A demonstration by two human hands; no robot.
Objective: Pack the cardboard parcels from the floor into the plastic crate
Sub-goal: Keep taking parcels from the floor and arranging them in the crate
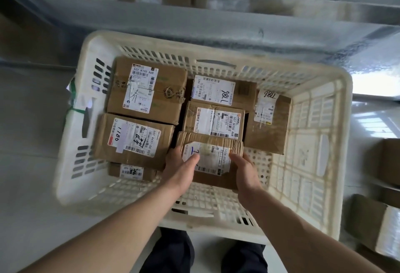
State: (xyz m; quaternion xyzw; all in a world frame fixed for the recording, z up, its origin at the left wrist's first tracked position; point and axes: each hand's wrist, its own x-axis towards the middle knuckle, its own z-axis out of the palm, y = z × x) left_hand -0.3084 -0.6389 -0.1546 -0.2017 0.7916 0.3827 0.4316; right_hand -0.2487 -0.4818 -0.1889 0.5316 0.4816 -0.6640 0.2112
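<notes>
A large off-white plastic crate point(320, 164) stands on the floor in front of me, with several labelled cardboard parcels inside. Both hands reach into it and hold one brown parcel point(213, 155) near the crate's middle front. My left hand point(180, 168) grips its left edge, thumb over the white label. My right hand point(245, 171) grips its right edge. This parcel sits against the parcel point(213, 121) behind it and the parcel point(134, 140) to its left.
More cardboard parcels point(372, 220) lie on the floor at the right edge. The crate's right half shows bare lattice bottom point(303, 149). Grey metal shelving point(216, 19) runs behind the crate. My dark trouser legs point(173, 251) are below the crate.
</notes>
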